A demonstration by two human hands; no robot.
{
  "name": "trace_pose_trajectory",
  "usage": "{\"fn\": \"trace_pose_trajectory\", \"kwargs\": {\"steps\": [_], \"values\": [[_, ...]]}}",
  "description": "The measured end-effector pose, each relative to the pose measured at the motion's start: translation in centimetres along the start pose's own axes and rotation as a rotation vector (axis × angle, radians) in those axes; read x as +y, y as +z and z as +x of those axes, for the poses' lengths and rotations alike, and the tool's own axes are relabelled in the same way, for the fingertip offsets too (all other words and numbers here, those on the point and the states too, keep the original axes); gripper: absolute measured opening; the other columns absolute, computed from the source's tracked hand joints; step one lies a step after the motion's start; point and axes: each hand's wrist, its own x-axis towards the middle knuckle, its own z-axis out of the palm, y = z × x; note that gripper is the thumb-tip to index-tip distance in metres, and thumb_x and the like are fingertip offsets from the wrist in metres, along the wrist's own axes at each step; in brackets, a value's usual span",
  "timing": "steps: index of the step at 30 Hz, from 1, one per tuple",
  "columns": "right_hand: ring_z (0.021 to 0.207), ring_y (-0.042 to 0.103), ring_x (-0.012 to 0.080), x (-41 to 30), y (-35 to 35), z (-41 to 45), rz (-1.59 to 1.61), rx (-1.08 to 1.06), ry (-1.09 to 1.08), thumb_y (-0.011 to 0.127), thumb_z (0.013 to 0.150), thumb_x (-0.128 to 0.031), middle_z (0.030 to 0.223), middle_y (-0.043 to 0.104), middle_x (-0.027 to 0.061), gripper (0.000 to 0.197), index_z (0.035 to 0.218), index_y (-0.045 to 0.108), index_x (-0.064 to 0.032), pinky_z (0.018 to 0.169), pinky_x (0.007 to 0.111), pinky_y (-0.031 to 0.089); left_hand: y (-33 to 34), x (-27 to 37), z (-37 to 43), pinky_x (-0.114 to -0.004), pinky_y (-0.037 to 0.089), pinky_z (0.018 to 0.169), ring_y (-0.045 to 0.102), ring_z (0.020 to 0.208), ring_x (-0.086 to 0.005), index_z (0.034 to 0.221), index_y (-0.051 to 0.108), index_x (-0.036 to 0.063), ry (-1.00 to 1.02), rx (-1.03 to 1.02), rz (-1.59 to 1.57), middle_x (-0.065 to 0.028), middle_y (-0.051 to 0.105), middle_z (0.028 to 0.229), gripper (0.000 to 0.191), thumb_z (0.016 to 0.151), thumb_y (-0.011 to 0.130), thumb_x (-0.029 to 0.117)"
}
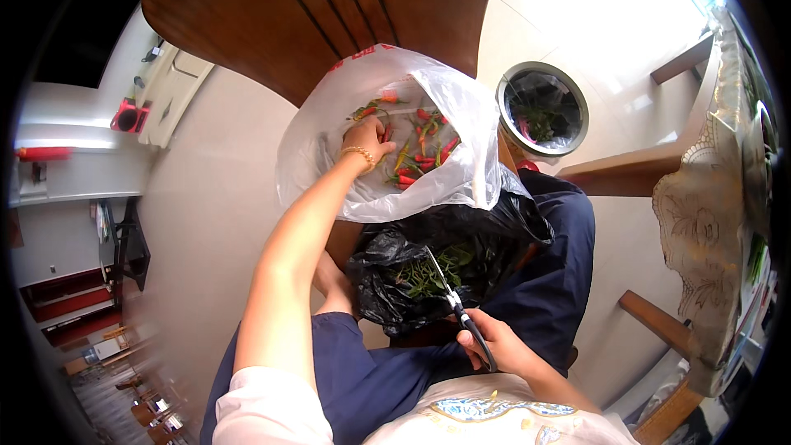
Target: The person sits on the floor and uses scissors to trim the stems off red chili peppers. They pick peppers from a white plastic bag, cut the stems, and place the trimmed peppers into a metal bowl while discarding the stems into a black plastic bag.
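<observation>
My left hand (366, 137), with a beaded bracelet at its wrist, reaches into a white plastic bag (309, 154). Its fingers bend down beside a red chili pepper; whether they grip it I cannot tell. Several red and orange chili peppers (426, 162) with green stems lie in the bag. My right hand (497, 340) holds scissors (460, 312) by their dark handles. The scissor blades point up and away over a black plastic bag (383, 259) in front of me. Green stems and leaves (426, 272) fill the middle of that bag.
A wooden chair (309, 6) stands beyond the white bag. To its right, a round bin (584, 130) with a liner holds green scraps. A table with a lace-edged cloth (698, 216) is at the far right. Pale tiles cover the floor (210, 154).
</observation>
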Motion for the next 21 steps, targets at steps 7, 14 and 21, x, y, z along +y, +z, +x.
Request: {"fn": "trace_pose_trajectory", "kwargs": {"steps": [7, 14, 21], "values": [[0.048, 0.048, 0.0089, 0.2, 0.1, -0.7, -0.071, -0.009, -0.045, 0.059, 0.085, -0.033, 0.06, 0.049, 0.001, 0.049, 0.118, 0.043, 0.0004, 0.047, 0.024, 0.038, -1.6, 0.4, -1.1, -0.026, 0.05, 0.058, 0.059, 0.068, -0.0129, 0.1, 0.052, 0.0008, -0.165, -0.13, -0.473, -0.009, 0.062, 0.084, 0.031, 0.076, 0.066, 0.013], [0.047, 0.047, 0.0079, 0.0, 1.7, -1.6, 0.04, -0.103, -0.206, 0.053, 0.089, -0.03, 0.059, 0.046, 0.0009, 0.039, 0.112, 0.044, 0.0003, 0.046, 0.022, 0.04, -8.8, 4.0, -8.0, -0.022, 0.049, 0.064, 0.056, 0.07, -0.0078, 0.099, 0.048, 0.0061, -0.256, -0.428, -0.747, -0.0051, 0.06, 0.095, 0.016, 0.085, 0.054, 0.01], [0.051, 0.05, 0.0106, -0.7, 2.6, -1.4, 0.197, -0.238, -0.286, 0.049, 0.083, -0.053, 0.065, 0.048, 0.0041, 0.063, 0.116, 0.042, 0.0005, 0.048, 0.024, 0.044, -12.2, 4.7, -17.3, -0.019, 0.037, 0.053, 0.046, 0.061, -0.0038, 0.086, 0.057, 0.0081, -0.169, -0.363, -0.698, 0.0041, 0.054, 0.074, 0.011, 0.079, 0.065, 0.013]]}}
